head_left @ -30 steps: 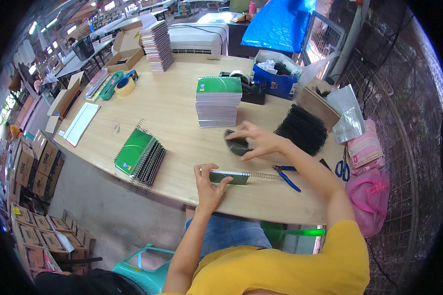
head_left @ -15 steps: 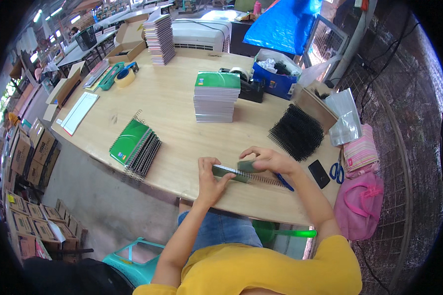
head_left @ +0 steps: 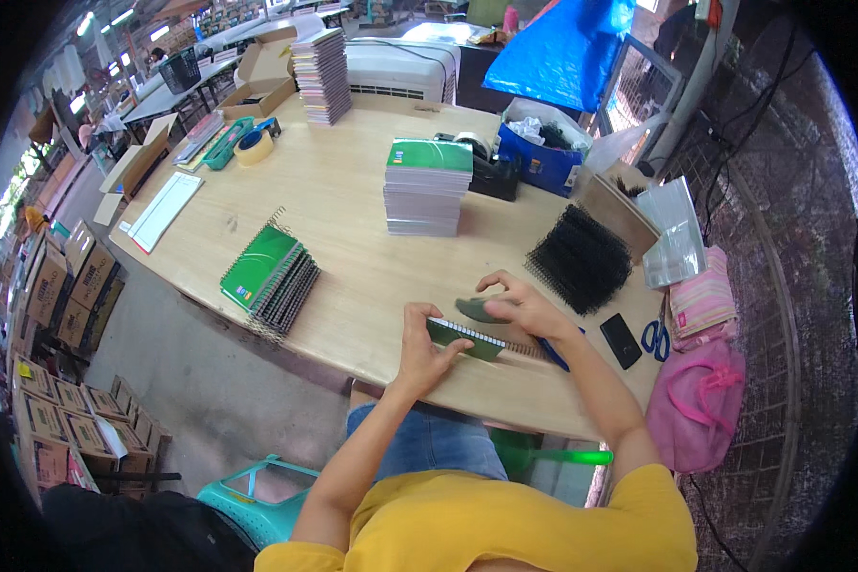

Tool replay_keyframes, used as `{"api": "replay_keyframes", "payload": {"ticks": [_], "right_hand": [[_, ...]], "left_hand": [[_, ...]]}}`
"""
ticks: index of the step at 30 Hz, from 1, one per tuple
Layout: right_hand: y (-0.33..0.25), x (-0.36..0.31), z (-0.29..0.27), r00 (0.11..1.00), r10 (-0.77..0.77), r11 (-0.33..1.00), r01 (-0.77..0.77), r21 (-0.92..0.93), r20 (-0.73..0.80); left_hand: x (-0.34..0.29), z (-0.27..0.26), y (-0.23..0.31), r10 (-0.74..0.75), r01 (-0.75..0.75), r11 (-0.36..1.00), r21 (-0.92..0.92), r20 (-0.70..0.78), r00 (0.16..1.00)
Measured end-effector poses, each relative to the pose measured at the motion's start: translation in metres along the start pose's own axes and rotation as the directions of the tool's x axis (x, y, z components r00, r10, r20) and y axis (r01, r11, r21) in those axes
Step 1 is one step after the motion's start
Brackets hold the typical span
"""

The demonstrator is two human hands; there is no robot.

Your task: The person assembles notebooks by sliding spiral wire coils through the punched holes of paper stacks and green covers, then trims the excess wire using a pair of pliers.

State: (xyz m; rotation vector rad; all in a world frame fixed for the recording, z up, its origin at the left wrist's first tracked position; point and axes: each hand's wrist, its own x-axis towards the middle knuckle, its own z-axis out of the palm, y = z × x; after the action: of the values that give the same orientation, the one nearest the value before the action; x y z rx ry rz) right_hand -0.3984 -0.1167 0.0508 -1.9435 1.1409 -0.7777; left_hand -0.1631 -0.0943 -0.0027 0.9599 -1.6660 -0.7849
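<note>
The green notebook [head_left: 484,349] sits pinched between the left fingers [head_left: 418,315].

A bright yellow top [head_left: 505,520] is worn, its soft cloth creased in loose folds at the near edge of the scene. The right sleeve [head_left: 653,496] is cut short and wide, ended above the elbow; the left sleeve [head_left: 300,557] is also yellow and partly cropped by the near edge. Both forearms, the left hand [head_left: 424,353] and the right hand [head_left: 524,310] are left bare. Farther off, blue denim [head_left: 429,448] is worn over the lap, faded paler in patches.
</note>
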Motion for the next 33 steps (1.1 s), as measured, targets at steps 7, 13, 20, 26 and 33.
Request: {"api": "replay_keyframes", "payload": {"ticks": [7, 13, 20, 26, 33], "right_hand": [[-0.017, 0.003, 0.002, 0.993, 0.117, 0.926, -0.103, 0.363, -0.018], [-0.009, 0.013, 0.012, 0.995, 0.076, 0.99, -0.084, 0.114, 0.066], [-0.018, 0.022, 0.024, 0.966, 0.227, 0.895, -0.256, 0.364, 0.122], [-0.011, -0.01, 0.011, 0.985, -0.033, 0.926, -0.033, -0.376, -0.169], [0.021, -0.11, 0.039, 0.878, 0.033, 0.514, -0.425, -0.745, -0.478]], "left_hand": [[0.002, -0.022, -0.03, -0.108, 0.129, 0.923, -0.362, 0.08, 0.991], [0.007, -0.037, -0.037, -0.258, 0.34, 0.753, -0.564, 0.223, 0.94], [0.01, -0.038, -0.035, -0.267, 0.353, 0.719, -0.598, 0.231, 0.936], [0.004, -0.056, -0.038, -0.287, 0.33, 0.67, -0.665, 0.177, 0.941], [0.007, -0.073, 0.002, -0.329, 0.388, 0.591, -0.707, 0.228, 0.916]]}}
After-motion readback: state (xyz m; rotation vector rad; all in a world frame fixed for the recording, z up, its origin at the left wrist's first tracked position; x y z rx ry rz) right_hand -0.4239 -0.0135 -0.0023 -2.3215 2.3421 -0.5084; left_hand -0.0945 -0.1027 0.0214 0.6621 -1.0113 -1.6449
